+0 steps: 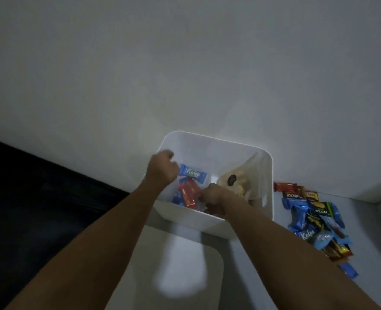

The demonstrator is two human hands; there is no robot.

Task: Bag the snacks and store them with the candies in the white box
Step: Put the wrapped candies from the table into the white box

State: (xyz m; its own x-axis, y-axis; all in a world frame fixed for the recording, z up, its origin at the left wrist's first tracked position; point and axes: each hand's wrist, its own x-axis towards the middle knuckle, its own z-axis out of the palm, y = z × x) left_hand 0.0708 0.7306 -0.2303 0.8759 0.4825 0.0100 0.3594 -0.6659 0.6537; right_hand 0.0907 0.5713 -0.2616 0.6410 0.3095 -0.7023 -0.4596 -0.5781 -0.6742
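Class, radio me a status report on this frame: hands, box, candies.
Both hands in the white box: left hand curled, grasp unclear; right hand on a red wrapper. Bagged snacks inside. Candy pile waits outside, right.

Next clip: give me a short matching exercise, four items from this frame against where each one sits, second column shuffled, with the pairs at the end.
Things:
1. blue Kalpa candy
2. bagged snacks
3. pile of candies
4. left hand

Places:
A. outside the white box, on the surface to its right
B. at the box's left rim
C. on the box floor, just right of the left hand
D. leaning against the box's right inner wall

Pairs: 1-C, 2-D, 3-A, 4-B
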